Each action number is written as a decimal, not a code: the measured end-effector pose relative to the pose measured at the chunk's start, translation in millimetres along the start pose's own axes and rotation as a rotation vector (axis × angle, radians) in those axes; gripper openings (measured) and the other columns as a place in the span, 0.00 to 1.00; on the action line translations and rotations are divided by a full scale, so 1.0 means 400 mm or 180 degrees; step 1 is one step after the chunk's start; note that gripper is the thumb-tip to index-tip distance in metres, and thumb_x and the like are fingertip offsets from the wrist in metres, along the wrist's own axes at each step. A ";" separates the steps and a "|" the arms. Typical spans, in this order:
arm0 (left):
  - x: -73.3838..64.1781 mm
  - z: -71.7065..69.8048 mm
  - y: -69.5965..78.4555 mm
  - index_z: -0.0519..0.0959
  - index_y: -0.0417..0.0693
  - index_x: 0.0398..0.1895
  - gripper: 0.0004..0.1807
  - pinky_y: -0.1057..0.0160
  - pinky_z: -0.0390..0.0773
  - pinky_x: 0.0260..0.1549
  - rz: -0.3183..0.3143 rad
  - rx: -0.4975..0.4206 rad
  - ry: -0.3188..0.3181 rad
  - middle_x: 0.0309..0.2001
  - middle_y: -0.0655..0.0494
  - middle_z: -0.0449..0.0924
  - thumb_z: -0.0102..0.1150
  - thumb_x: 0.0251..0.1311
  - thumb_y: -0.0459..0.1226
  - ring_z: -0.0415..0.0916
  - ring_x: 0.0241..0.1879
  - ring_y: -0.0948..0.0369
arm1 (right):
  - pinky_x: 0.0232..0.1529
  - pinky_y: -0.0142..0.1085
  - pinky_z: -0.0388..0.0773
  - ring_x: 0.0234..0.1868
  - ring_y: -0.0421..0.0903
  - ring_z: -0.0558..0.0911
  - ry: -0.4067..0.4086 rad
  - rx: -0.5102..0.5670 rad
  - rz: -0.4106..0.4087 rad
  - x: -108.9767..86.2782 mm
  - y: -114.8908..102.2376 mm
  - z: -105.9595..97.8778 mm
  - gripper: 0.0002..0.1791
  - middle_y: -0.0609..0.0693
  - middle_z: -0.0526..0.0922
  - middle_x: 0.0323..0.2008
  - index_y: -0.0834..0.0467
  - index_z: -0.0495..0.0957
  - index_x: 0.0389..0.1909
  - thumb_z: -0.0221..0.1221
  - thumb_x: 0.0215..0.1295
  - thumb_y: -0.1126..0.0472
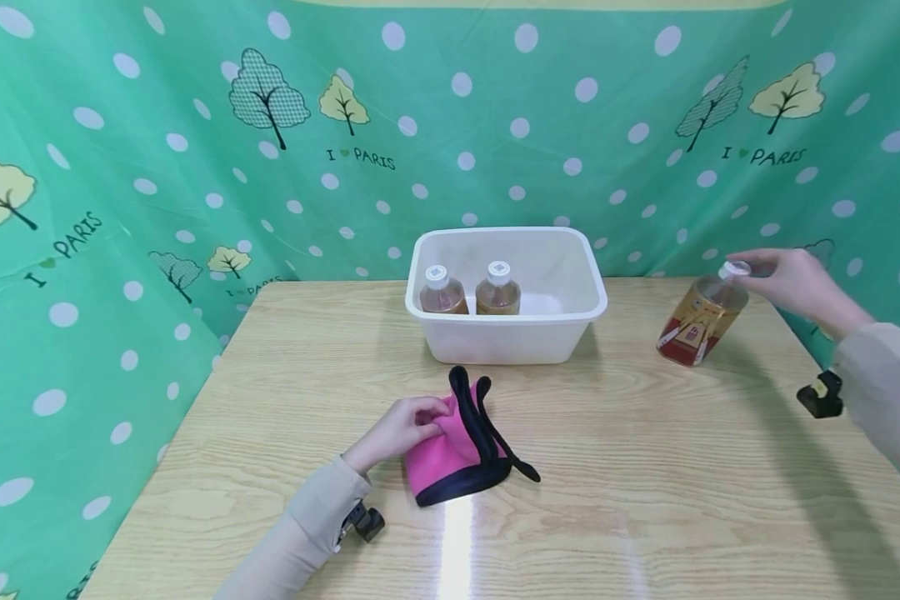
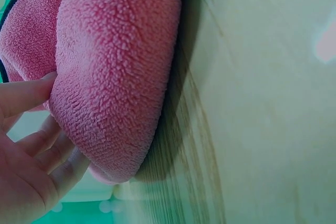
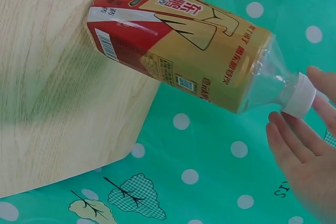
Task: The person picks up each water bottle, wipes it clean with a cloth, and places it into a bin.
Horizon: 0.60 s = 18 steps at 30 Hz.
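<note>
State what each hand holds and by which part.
The left hand pinches the black-edged pink cloth by a fold; the right hand holds the bottle by its white cap.

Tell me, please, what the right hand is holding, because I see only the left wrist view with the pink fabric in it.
Observer: The right hand holds a bottle by its white cap.
Operator: Thank you; could you describe the label for me?
Observer: It is gold and red, clearest in the right wrist view.
Operator: May I ask whether there are any other bottles?
Observer: Yes, the head view shows two more bottles inside a white bin.
</note>
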State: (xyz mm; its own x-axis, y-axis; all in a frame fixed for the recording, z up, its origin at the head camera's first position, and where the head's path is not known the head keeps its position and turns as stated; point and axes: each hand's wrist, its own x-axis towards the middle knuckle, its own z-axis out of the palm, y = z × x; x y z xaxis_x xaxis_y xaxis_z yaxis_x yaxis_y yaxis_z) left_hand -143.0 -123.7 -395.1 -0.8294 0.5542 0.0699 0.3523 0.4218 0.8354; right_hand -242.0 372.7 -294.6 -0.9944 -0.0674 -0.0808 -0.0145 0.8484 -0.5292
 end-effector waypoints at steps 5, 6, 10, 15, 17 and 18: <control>0.000 0.001 -0.003 0.76 0.28 0.37 0.10 0.59 0.77 0.38 0.0014 -0.0010 -0.0003 0.39 0.37 0.77 0.52 0.49 0.20 0.76 0.36 0.49 | 0.42 0.58 0.66 0.50 0.65 0.65 0.0090 0.0014 -0.0057 0.000 0.001 0.011 0.34 0.72 0.64 0.53 0.66 0.59 0.60 0.45 0.62 0.43; 0.000 0.001 -0.003 0.76 0.28 0.37 0.10 0.59 0.77 0.38 0.0019 -0.0009 -0.0003 0.39 0.37 0.78 0.52 0.49 0.20 0.76 0.36 0.49 | 0.40 0.57 0.68 0.50 0.64 0.66 0.0115 0.0017 -0.0066 0.000 0.001 0.013 0.34 0.71 0.65 0.53 0.66 0.60 0.60 0.45 0.62 0.44; 0.001 0.002 -0.004 0.76 0.28 0.37 0.10 0.58 0.77 0.38 0.0021 -0.0013 -0.0009 0.39 0.38 0.78 0.52 0.49 0.21 0.75 0.36 0.49 | 0.33 0.46 0.71 0.46 0.61 0.68 0.0244 0.0012 -0.0047 -0.003 -0.002 0.021 0.32 0.71 0.67 0.50 0.66 0.61 0.59 0.46 0.63 0.46; 0.001 0.001 -0.005 0.76 0.29 0.37 0.10 0.59 0.77 0.37 0.0020 0.0020 0.0001 0.38 0.38 0.78 0.53 0.49 0.21 0.76 0.35 0.51 | 0.27 0.37 0.69 0.43 0.58 0.69 0.0396 0.0023 -0.0034 -0.008 -0.007 0.028 0.30 0.70 0.69 0.47 0.66 0.63 0.58 0.47 0.63 0.48; 0.001 0.002 -0.011 0.76 0.29 0.36 0.09 0.60 0.77 0.37 0.0028 0.0037 0.0002 0.38 0.38 0.78 0.53 0.49 0.21 0.76 0.35 0.52 | 0.28 0.38 0.70 0.43 0.58 0.69 0.0405 0.0034 -0.0010 -0.011 -0.011 0.028 0.30 0.70 0.69 0.47 0.66 0.63 0.58 0.46 0.63 0.48; 0.003 0.005 -0.023 0.76 0.29 0.36 0.10 0.61 0.77 0.37 0.0023 0.0030 0.0001 0.38 0.38 0.78 0.53 0.49 0.21 0.76 0.35 0.52 | 0.28 0.37 0.70 0.43 0.58 0.69 0.0406 0.0033 -0.0007 -0.013 -0.013 0.027 0.30 0.70 0.69 0.48 0.66 0.63 0.58 0.46 0.62 0.48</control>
State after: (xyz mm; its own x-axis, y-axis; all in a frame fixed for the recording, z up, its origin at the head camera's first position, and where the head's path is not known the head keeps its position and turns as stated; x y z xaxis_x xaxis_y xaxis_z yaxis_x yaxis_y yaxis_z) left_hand -146.5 -125.5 -403.7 -0.8269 0.5571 0.0761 0.3624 0.4246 0.8297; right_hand -235.7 363.1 -300.6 -0.9996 -0.0015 0.0280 -0.0163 0.8428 -0.5379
